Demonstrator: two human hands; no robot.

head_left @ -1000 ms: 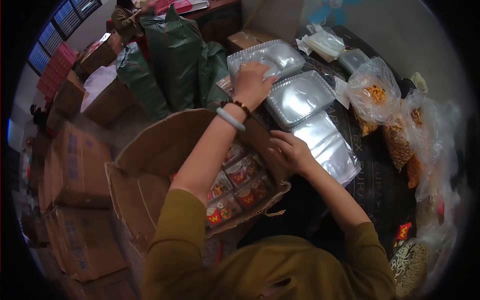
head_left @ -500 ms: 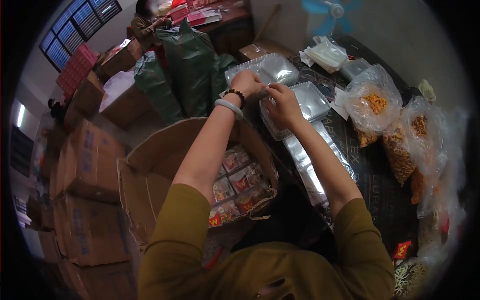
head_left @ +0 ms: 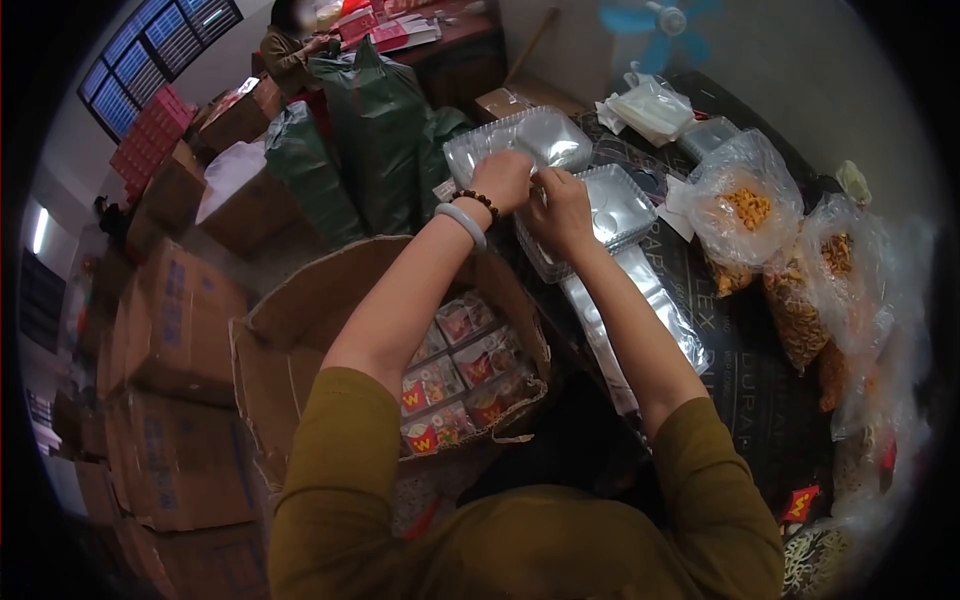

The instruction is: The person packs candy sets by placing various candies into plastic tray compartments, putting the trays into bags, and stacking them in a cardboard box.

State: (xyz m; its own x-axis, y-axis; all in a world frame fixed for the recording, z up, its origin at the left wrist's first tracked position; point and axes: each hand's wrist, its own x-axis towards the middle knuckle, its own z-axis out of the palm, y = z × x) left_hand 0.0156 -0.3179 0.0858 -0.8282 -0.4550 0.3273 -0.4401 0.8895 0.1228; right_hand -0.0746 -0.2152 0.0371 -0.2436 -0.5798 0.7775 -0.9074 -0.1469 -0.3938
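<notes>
My left hand (head_left: 502, 182), with a beaded bracelet and a pale bangle at the wrist, has its fingers curled in. My right hand (head_left: 562, 208) is beside it, fingers bent and close to the left fingertips. Whatever the fingers pinch is too small to make out. Both hands are over clear plastic trays: one tray (head_left: 555, 138) lies beyond them and a stack of trays (head_left: 618, 205) is at the right hand. Flat clear packaging (head_left: 640, 290) lies below the right forearm. Left of the trays, an open carton (head_left: 290, 330) holds rows of small packets (head_left: 482, 358).
Bags of orange snacks (head_left: 748, 208) lie on the dark table (head_left: 765, 385) at the right. Green sacks (head_left: 370, 140) stand beyond the carton, and stacked boxes (head_left: 185, 450) are on the left. Another person (head_left: 288, 55) is at a far table. A blue fan (head_left: 665, 25) is at the top.
My left hand has turned and moved slightly down, its fingers more hidden behind its back. The right hand has shifted slightly left. More packets show in the carton.
</notes>
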